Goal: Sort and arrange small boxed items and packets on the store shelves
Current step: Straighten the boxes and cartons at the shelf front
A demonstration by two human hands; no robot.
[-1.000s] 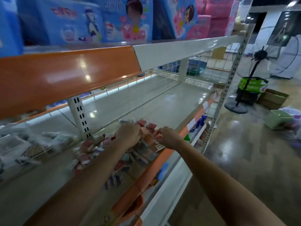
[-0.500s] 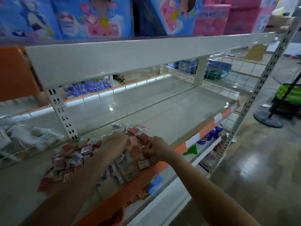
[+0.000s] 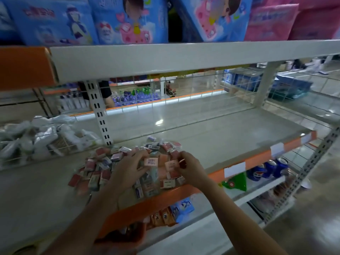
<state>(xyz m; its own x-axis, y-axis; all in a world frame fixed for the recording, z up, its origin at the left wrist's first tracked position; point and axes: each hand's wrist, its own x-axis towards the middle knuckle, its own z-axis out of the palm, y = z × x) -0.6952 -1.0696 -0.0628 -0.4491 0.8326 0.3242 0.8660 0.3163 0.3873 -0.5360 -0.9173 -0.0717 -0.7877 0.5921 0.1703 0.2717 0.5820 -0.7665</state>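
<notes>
A loose heap of small red, pink and blue boxes (image 3: 100, 167) lies on the grey middle shelf (image 3: 211, 137) near its orange front edge. My left hand (image 3: 128, 169) sits over the heap and pinches a pale pink box with a barcode (image 3: 151, 161) at its fingertips. Just to the right, my right hand (image 3: 190, 167) pinches another small pink box (image 3: 172, 165) above the heap. Both hands are close together, almost touching.
White plastic packets (image 3: 36, 137) fill a wire basket at the left. Large blue and pink packs (image 3: 128, 19) stand on the shelf above. Blue drink cans (image 3: 266, 168) and snack packets (image 3: 176, 212) sit on lower shelves. A slotted upright (image 3: 100, 115) rises behind the heap.
My view has come closer and lower onto the heap. Both hands have lifted small pink boxes out of the pile and now hold them at the fingertips.
</notes>
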